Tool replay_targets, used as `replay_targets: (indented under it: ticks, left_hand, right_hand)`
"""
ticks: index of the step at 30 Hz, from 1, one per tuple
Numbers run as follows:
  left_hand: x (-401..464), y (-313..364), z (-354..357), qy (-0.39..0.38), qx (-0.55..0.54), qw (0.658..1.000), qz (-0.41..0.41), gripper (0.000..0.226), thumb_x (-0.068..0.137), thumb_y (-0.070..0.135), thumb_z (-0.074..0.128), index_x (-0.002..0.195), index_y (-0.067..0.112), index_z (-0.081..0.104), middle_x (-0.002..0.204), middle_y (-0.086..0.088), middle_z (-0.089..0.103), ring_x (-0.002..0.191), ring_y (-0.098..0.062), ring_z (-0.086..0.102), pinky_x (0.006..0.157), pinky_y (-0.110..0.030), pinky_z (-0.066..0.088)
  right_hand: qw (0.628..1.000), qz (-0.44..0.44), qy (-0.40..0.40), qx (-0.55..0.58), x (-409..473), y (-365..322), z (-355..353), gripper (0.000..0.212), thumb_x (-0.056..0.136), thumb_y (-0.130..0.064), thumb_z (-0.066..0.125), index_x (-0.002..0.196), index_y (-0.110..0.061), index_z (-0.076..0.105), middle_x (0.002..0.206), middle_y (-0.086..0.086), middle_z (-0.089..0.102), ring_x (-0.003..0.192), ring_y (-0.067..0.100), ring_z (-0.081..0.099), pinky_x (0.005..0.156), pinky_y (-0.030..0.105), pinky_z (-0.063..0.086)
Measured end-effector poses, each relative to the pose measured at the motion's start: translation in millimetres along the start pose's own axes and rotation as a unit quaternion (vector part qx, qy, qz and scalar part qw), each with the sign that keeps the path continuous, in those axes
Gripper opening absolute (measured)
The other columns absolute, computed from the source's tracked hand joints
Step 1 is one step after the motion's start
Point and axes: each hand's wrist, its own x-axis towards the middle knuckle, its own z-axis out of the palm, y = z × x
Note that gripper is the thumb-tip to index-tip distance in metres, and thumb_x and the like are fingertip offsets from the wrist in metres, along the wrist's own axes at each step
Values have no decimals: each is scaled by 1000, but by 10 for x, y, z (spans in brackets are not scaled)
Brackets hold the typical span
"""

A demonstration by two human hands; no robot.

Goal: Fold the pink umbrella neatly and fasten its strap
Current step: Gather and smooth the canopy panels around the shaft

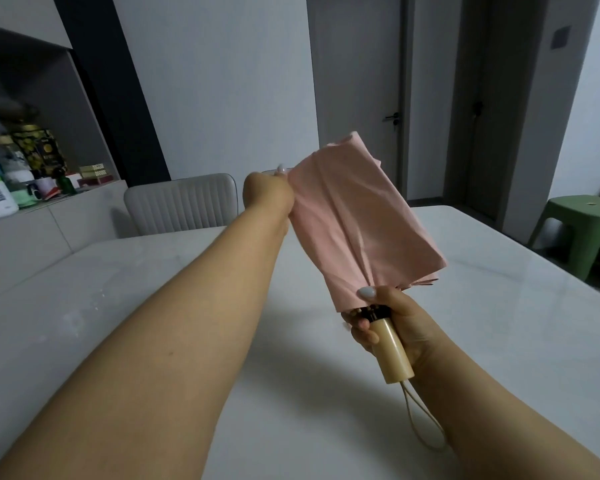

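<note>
— What's she standing at?

— A broad pale surface (153,306) with a padded chair (181,206) beyond it, a green stool (582,220) off to the right-hand side, and a cluttered sideboard (32,216) far left. Nothing of the job rests on the surface; it's all held in the air above it.

— And the pink umbrella (357,220)?

— Collapsed but loose. Its long axis runs from the wooden handle (394,348), nearest her, up and away to the tip, leaning a little leftward. The canopy hangs in slack panels, not yet rolled.

— Who's holding what?

— The right hand (395,327) has its grip closed round the handle, thumb pressing the cloth's lower hem just above it. The left hand (267,192) is stretched out further, its grip pinching the canopy's left edge near the top, pulling a panel flat.

— So the cloth lies where from that grip?

— Directly to its right, touching. I'd say the left hand does the pleating while the right anchors and turns.

— The strap?

— I can't make out the fastening strap. Only a cord loop (423,424) dangles below the handle.
</note>
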Motion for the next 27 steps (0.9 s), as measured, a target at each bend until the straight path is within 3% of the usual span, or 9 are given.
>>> replay_targets:
  ticks: [2, 4, 7, 12, 17, 19, 21, 24, 27]
  left_hand:
    - [-36, -112, 77, 22, 32, 999, 38, 30, 97, 34, 51, 76, 15, 60, 87, -6, 66, 88, -29, 64, 83, -39, 53]
    - [-68, -125, 141, 41, 41, 998, 26, 26, 97, 31, 51, 103, 7, 59, 107, -9, 66, 99, -29, 63, 86, -37, 50]
    - [-118, 31, 174, 98, 94, 991, -7, 36, 94, 15, 51, 128, 8, 40, 134, -15, 46, 123, -32, 46, 99, -41, 43]
    - [-540, 20, 291, 45, 212, 960, 178, 42, 95, 25, 46, 135, 14, 40, 139, -16, 41, 125, -35, 40, 100, -44, 43]
    - [-564, 41, 316, -100, -24, 994, 25, 54, 68, 69, 41, 100, 28, 57, 113, -12, 65, 99, -35, 64, 92, -52, 51]
    - [-522, -18, 233, -146, -67, 986, -42, 70, 61, 75, 50, 111, 27, 58, 112, -10, 67, 97, -32, 66, 91, -50, 53]
    - [-575, -79, 91, -226, -109, 964, -88, 67, 73, 70, 59, 119, 21, 61, 111, -8, 71, 97, -28, 68, 89, -45, 54]
    - [-492, -214, 38, -292, -170, 936, -103, 41, 89, 56, 54, 101, 19, 68, 92, -5, 76, 87, -23, 70, 77, -37, 56]
    - [-494, -217, 49, -296, -191, 930, -107, 45, 91, 55, 53, 108, 16, 67, 104, -11, 73, 99, -28, 67, 86, -41, 55]
  right_hand:
    - [1000, -12, -2, -5, -12, 19, 26, 42, 52, -13, 72, 85, -2, 49, 51, 10, 49, 33, 13, 45, 32, 18, 39]
    - [999, -24, 18, -27, -13, 32, 35, 39, 54, -11, 71, 85, -1, 51, 53, 11, 51, 36, 14, 46, 33, 19, 39]
    - [994, -48, 64, -76, 6, 8, 25, 27, 61, -6, 66, 84, 1, 54, 55, 12, 53, 40, 17, 48, 36, 22, 41]
    - [984, -73, 94, -135, -2, 5, 72, 18, 60, -6, 65, 74, 4, 59, 57, 16, 57, 42, 21, 50, 39, 25, 41]
    - [984, -71, 74, -143, -29, 3, 109, 14, 63, -6, 63, 72, 4, 60, 60, 17, 57, 43, 20, 48, 39, 24, 40]
    - [990, -55, 60, -111, -40, -11, 103, 10, 63, -6, 62, 68, 3, 61, 59, 16, 57, 41, 19, 47, 37, 22, 39]
    - [995, -35, 31, -85, -66, -13, 116, 10, 62, -7, 64, 65, 2, 61, 57, 15, 56, 39, 18, 47, 36, 22, 39]
    - [998, -12, -5, -63, -90, 19, 138, 21, 53, -14, 70, 65, 1, 60, 56, 13, 54, 40, 16, 47, 35, 22, 39]
    - [997, 4, -12, -76, -94, 33, 146, 32, 53, -16, 71, 77, 4, 64, 68, 18, 63, 52, 22, 59, 38, 24, 42]
